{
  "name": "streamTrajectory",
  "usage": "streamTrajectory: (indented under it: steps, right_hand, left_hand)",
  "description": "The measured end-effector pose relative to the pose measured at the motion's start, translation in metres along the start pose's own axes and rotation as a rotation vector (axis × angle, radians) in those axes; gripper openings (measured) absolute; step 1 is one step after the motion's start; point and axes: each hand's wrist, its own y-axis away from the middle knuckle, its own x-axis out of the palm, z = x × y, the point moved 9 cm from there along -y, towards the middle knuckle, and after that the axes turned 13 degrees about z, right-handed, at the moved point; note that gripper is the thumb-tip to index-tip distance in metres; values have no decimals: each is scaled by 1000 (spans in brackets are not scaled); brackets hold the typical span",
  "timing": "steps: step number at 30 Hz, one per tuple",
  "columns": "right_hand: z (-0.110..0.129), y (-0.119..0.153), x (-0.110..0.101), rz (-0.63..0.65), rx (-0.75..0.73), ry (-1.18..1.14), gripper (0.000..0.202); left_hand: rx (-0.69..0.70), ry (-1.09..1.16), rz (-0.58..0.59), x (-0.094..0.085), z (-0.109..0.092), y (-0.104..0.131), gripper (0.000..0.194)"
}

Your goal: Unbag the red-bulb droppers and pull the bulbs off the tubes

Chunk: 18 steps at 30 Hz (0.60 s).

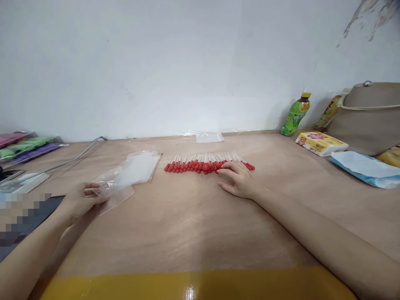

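Observation:
A row of several thin white sticks with red tips (204,166) lies across the middle of the table. My right hand (238,179) is at the right part of the row, its fingers apart and its fingertips at the red tips. On the left, my left hand (86,200) pinches the edge of a clear plastic bag (114,200). That bag lies against a stack of clear bags (137,166), left of the sticks. Behind the row, near the wall, is another small clear bag (209,137).
A green bottle (295,116), tissue pack (321,143), blue packet (368,166) and grey-brown bag (368,121) are at the right. Coloured packs (28,150), a grey cable (81,154) and a white power strip (29,183) are at the left. Yellow tape (187,285) runs along the front edge.

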Motion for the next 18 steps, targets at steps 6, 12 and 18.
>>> streamTrajectory:
  steps: [6,12,18]
  right_hand:
    - [1,-1,1,3,-8,-24,29]
    - [4,-2,4,68,-35,-65,18]
    - [13,-1,9,118,-127,-151,12]
  left_hand:
    - [46,250,83,-2,-20,-1,35]
    - [117,-22,116,20,-70,-49,30]
    - [67,-317,116,61,-85,-62,27]
